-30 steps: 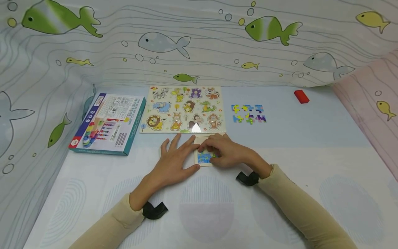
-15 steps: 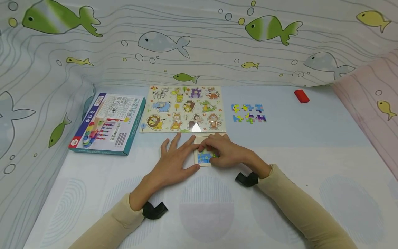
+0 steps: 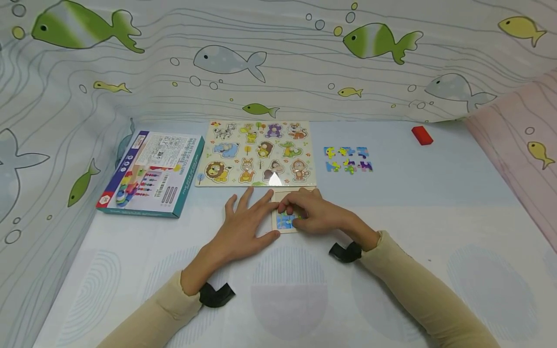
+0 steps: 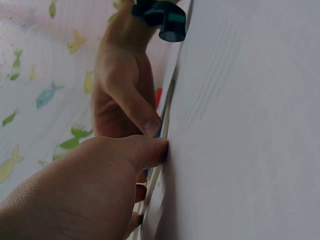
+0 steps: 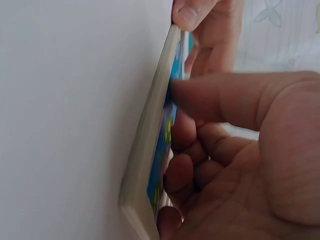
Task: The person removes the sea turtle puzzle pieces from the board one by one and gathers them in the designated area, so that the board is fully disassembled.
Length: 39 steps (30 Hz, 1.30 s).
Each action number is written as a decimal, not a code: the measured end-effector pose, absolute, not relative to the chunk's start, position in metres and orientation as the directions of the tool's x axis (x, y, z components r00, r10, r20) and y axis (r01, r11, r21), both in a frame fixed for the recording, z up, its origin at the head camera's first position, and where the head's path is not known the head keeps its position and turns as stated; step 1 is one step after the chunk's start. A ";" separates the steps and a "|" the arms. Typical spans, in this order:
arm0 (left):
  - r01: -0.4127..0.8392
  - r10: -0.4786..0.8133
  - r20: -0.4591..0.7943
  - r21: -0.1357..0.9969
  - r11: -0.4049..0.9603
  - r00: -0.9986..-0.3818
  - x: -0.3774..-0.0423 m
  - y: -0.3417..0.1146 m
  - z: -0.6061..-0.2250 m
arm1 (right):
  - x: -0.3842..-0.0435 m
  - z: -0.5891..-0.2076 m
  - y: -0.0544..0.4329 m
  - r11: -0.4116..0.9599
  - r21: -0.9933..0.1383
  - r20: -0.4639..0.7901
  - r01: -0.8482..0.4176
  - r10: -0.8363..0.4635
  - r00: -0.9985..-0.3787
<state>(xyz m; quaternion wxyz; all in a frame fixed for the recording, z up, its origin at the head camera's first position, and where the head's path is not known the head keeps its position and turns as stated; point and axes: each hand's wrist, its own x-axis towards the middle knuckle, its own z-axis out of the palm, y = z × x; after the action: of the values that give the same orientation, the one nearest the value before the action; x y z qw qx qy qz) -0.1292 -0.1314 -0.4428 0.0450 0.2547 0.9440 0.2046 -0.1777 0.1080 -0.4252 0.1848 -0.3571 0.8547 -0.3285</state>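
Note:
A small jigsaw puzzle in a pale wooden frame [image 3: 274, 222] lies flat in front of me, its blue pieces [image 3: 285, 222] partly covered by my fingers. My left hand [image 3: 243, 224] is spread out with straight fingers, thumb and index touching the frame's left side. Over the puzzle's right part, my right hand [image 3: 319, 212] has curled fingers. In the right wrist view, its thumb [image 5: 200, 97] sits at a dark blue puzzle piece [image 5: 167, 100] by the near rim; the fingertips touch the puzzle farther in. Most of that piece is hidden.
Several loose puzzle pieces [image 3: 348, 159] lie in two rows at the back right. An animal picture board [image 3: 256, 152] lies just behind the frame. A toy box [image 3: 152, 174] is at the left, and a red block [image 3: 422, 135] at the far right.
My right thumb and fingers shift very slightly over the puzzle. The left hand, the frame and the loose pieces stay in place.

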 end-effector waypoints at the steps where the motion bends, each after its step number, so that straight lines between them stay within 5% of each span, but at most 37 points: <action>1: 0.463 0.500 0.019 0.409 0.786 -0.866 -0.129 -0.131 -0.443 | -0.178 -0.426 0.108 0.527 -0.693 -0.075 -0.492 -0.731 -0.678; 23: 0.467 0.502 0.020 0.399 0.789 -0.864 -0.129 -0.132 -0.443 | -0.175 -0.428 0.103 0.516 -0.725 -0.040 -0.455 -0.692 -0.721; 39: 0.472 0.506 0.024 0.402 0.785 -0.862 -0.129 -0.132 -0.444 | -0.181 -0.430 0.106 0.383 -0.838 -0.020 -0.389 -0.734 -0.679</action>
<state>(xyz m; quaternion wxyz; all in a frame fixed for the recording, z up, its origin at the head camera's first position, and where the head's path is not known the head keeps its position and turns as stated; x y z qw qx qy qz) -0.1295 -0.1321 -0.4444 0.0428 0.2591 0.9437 0.2013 -0.1808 0.1062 -0.4302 0.1990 -0.3476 0.8074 -0.4333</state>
